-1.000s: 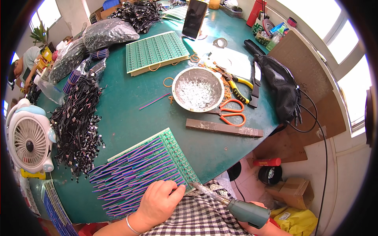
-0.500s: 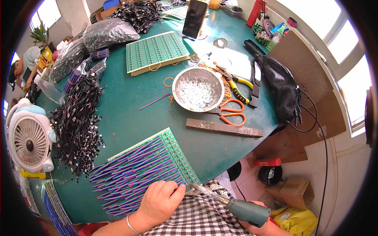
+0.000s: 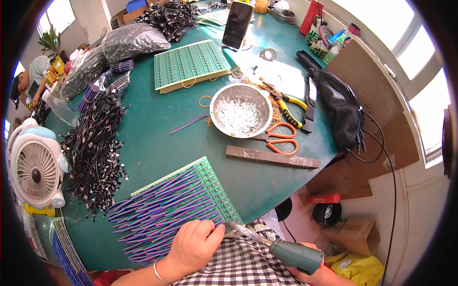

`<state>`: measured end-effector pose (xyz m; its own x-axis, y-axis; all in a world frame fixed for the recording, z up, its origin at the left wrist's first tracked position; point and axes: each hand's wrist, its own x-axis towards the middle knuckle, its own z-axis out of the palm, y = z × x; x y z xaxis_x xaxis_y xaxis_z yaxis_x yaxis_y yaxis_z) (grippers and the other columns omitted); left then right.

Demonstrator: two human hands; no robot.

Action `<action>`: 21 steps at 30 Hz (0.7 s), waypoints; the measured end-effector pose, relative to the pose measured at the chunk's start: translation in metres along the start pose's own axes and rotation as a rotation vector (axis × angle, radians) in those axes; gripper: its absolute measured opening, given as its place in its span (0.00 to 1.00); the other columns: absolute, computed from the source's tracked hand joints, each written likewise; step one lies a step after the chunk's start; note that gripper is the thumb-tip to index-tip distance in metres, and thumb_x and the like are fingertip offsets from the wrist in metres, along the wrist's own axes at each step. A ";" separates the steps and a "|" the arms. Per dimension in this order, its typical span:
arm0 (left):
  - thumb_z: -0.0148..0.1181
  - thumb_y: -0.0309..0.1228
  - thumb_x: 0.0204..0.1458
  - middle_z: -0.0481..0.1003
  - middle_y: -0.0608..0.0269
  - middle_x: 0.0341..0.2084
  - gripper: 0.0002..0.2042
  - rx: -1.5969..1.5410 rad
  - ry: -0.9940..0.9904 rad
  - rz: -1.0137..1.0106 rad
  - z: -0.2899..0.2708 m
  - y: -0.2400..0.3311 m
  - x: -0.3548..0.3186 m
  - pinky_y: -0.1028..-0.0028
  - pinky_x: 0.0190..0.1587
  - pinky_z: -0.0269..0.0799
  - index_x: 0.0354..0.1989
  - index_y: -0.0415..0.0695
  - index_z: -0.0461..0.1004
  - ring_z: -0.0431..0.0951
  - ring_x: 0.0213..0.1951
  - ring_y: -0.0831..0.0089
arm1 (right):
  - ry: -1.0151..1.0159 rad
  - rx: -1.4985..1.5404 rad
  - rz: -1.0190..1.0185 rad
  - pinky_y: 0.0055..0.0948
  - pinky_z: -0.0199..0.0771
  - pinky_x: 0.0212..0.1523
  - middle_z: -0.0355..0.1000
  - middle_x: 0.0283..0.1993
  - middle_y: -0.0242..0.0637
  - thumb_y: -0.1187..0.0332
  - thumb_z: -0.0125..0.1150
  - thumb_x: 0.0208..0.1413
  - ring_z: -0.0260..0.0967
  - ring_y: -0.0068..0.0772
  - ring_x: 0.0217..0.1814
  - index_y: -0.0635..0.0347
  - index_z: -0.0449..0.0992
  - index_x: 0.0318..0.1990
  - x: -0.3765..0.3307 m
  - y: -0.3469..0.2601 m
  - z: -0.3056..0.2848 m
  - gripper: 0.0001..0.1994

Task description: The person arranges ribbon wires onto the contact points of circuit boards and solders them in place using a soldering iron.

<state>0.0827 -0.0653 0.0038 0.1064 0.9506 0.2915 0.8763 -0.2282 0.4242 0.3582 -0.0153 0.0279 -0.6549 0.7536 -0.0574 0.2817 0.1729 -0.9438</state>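
A green circuit board panel (image 3: pixel 217 188) lies at the table's near edge, with rows of blue and pink wires (image 3: pixel 162 209) fanning leftward from it. My left hand (image 3: pixel 198 243) rests over the lower wires. Its thumb and forefinger are pinched together at the panel's lower right edge; whatever is between them is hidden. My right hand (image 3: pixel 310 271) grips a soldering iron (image 3: pixel 296 255) by its dark green handle, partly hidden behind it. The iron's metal tip reaches the panel's edge, close beside my left fingertips.
Ahead stand a metal bowl (image 3: pixel 241 112) with silvery residue, orange-handled scissors (image 3: pixel 281 138), pliers (image 3: pixel 291 112) and a brown bar (image 3: pixel 272 157). Black cables (image 3: pixel 93 148) and a fan (image 3: pixel 37 162) are left. Farther back are stacked panels (image 3: pixel 191 64) and a phone (image 3: pixel 237 25). Another person (image 3: pixel 33 78) sits far left.
The soldering iron's handle and my right hand have shifted slightly left, while the tip stays at the panel's edge. My left hand has barely moved.
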 end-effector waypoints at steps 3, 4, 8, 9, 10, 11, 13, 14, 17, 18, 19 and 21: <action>0.55 0.26 0.39 0.64 0.64 0.23 0.10 0.010 -0.004 0.015 -0.001 0.000 0.002 0.72 0.26 0.64 0.33 0.43 0.73 0.67 0.25 0.69 | 0.071 -0.194 -0.156 0.33 0.72 0.39 0.70 0.38 0.46 0.73 0.57 0.49 0.70 0.40 0.37 0.68 0.64 0.47 0.001 0.009 -0.001 0.18; 0.55 0.26 0.39 0.64 0.64 0.23 0.10 0.009 0.005 0.021 0.000 0.000 0.003 0.72 0.25 0.64 0.33 0.43 0.73 0.67 0.25 0.69 | 0.076 -0.199 -0.156 0.33 0.72 0.39 0.70 0.38 0.46 0.73 0.57 0.49 0.70 0.40 0.37 0.68 0.64 0.47 0.001 0.010 -0.005 0.18; 0.55 0.26 0.39 0.65 0.65 0.22 0.10 0.050 0.017 0.015 -0.004 0.004 -0.002 0.72 0.25 0.64 0.32 0.43 0.73 0.67 0.25 0.69 | 0.015 -0.043 0.005 0.23 0.67 0.34 0.70 0.30 0.37 0.73 0.49 0.48 0.67 0.26 0.26 0.67 0.64 0.49 0.009 0.023 -0.009 0.19; 0.55 0.27 0.39 0.65 0.65 0.22 0.09 0.056 0.002 0.011 -0.004 0.003 -0.001 0.72 0.25 0.63 0.32 0.44 0.73 0.67 0.25 0.69 | 0.106 0.050 0.083 0.22 0.65 0.34 0.70 0.28 0.36 0.71 0.49 0.50 0.67 0.25 0.27 0.66 0.64 0.50 0.018 0.027 -0.005 0.18; 0.56 0.27 0.39 0.65 0.66 0.22 0.09 0.063 -0.011 0.007 -0.005 0.003 -0.001 0.73 0.25 0.63 0.32 0.45 0.73 0.67 0.24 0.70 | 0.269 0.182 -0.021 0.20 0.64 0.30 0.69 0.27 0.35 0.69 0.48 0.53 0.65 0.23 0.26 0.66 0.63 0.51 0.031 0.026 0.005 0.18; 0.57 0.28 0.38 0.65 0.67 0.23 0.09 0.080 -0.002 0.015 -0.004 0.001 -0.001 0.73 0.24 0.62 0.31 0.46 0.74 0.67 0.25 0.71 | 0.260 -0.274 -0.097 0.21 0.66 0.27 0.71 0.22 0.33 0.70 0.54 0.50 0.70 0.25 0.25 0.64 0.73 0.31 0.047 0.015 -0.007 0.06; 0.61 0.27 0.35 0.66 0.69 0.21 0.09 0.049 0.036 -0.009 -0.008 0.005 0.006 0.72 0.23 0.62 0.28 0.48 0.75 0.67 0.23 0.70 | 0.436 0.011 -0.023 0.22 0.67 0.31 0.71 0.23 0.33 0.72 0.57 0.47 0.71 0.27 0.26 0.63 0.73 0.32 0.075 0.012 -0.011 0.06; 0.62 0.29 0.34 0.68 0.69 0.23 0.09 0.068 0.006 -0.026 -0.013 0.008 0.011 0.71 0.25 0.63 0.29 0.49 0.76 0.68 0.25 0.69 | 0.507 -0.258 -0.157 0.23 0.68 0.30 0.71 0.24 0.33 0.75 0.59 0.44 0.70 0.25 0.25 0.65 0.73 0.33 0.093 0.013 -0.015 0.07; 0.63 0.30 0.35 0.70 0.69 0.26 0.10 -0.041 -0.035 -0.043 -0.048 0.003 0.021 0.69 0.29 0.65 0.29 0.49 0.76 0.69 0.28 0.68 | 0.472 0.339 0.035 0.19 0.66 0.21 0.71 0.30 0.36 0.80 0.55 0.44 0.68 0.20 0.23 0.67 0.70 0.41 0.130 -0.010 -0.026 0.13; 0.61 0.31 0.38 0.69 0.67 0.25 0.08 -0.017 0.021 -0.027 -0.056 -0.014 0.023 0.69 0.30 0.65 0.28 0.48 0.75 0.68 0.28 0.69 | 0.469 0.333 0.049 0.18 0.65 0.19 0.71 0.36 0.40 0.80 0.52 0.45 0.68 0.22 0.22 0.68 0.68 0.45 0.132 -0.017 -0.027 0.16; 0.63 0.30 0.36 0.71 0.65 0.25 0.07 -0.016 0.061 -0.080 -0.062 -0.029 0.035 0.68 0.35 0.66 0.27 0.47 0.75 0.70 0.31 0.65 | 0.469 0.330 0.045 0.18 0.65 0.19 0.71 0.36 0.40 0.80 0.52 0.45 0.68 0.22 0.22 0.68 0.68 0.45 0.133 -0.015 -0.028 0.16; 0.61 0.29 0.38 0.71 0.60 0.25 0.07 0.035 0.148 -0.133 -0.068 -0.062 0.068 0.67 0.36 0.65 0.26 0.45 0.72 0.70 0.31 0.63 | 0.502 0.473 -0.015 0.19 0.65 0.16 0.71 0.38 0.42 0.80 0.49 0.47 0.68 0.24 0.21 0.68 0.65 0.48 0.133 -0.008 -0.030 0.17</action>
<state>0.0031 -0.0010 0.0558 -0.0796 0.9302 0.3584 0.8941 -0.0924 0.4382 0.2895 0.1024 0.0374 -0.2198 0.9755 0.0072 -0.1358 -0.0233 -0.9905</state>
